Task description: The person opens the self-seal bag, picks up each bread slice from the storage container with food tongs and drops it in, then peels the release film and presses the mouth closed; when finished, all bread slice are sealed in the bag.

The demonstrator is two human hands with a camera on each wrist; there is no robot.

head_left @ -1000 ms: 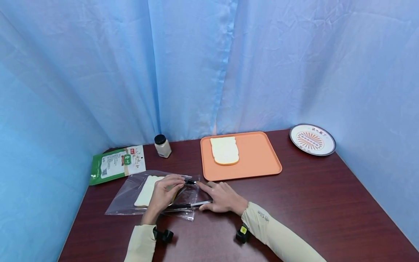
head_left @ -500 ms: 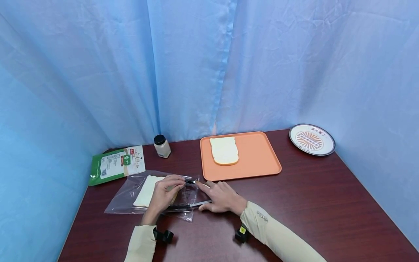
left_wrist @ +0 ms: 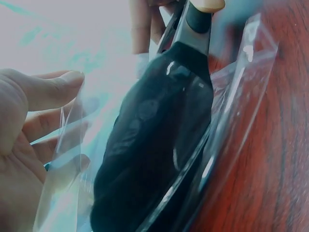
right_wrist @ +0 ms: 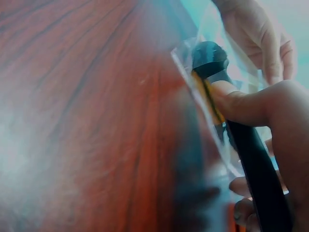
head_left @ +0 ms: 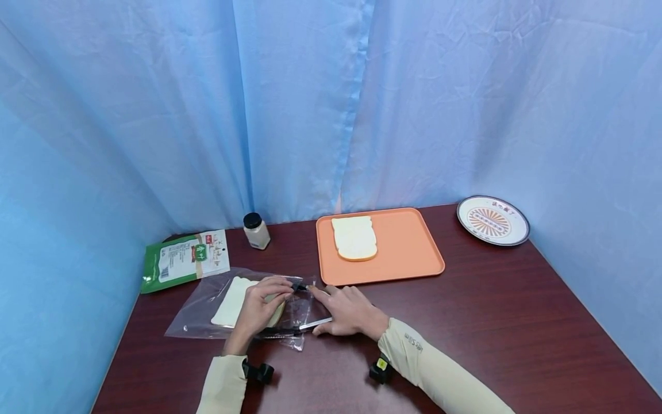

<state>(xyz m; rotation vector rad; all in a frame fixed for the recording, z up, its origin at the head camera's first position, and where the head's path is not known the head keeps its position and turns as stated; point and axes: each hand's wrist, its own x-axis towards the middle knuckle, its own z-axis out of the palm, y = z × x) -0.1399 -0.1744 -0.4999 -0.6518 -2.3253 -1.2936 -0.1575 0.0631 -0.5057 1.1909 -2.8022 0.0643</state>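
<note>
In the head view, a clear plastic bag (head_left: 188, 321) lies at the front left with a bread slice (head_left: 233, 302) inside. My left hand (head_left: 260, 303) pinches the film near the bag's mouth; its thumb and fingers show on both sides of the film in the left wrist view. With my right hand (head_left: 351, 311) I grip a pair of tongs (head_left: 314, 324), metal-armed with dark heads. Those heads reach into the bag's mouth, one on each side of the slice's right edge. A dark tong head (left_wrist: 154, 121) fills the left wrist view under the film.
An orange tray (head_left: 408, 247) behind my right hand bears another bread slice (head_left: 355, 237). A black-capped jar (head_left: 257, 233) and a green-and-white packet (head_left: 188, 259) stand and lie at the back left. A patterned plate (head_left: 493, 221) leans at the back right by the curtain.
My right hand and the tongs have slid slightly left, a little further into the bag. My left hand keeps its place on the film.
</note>
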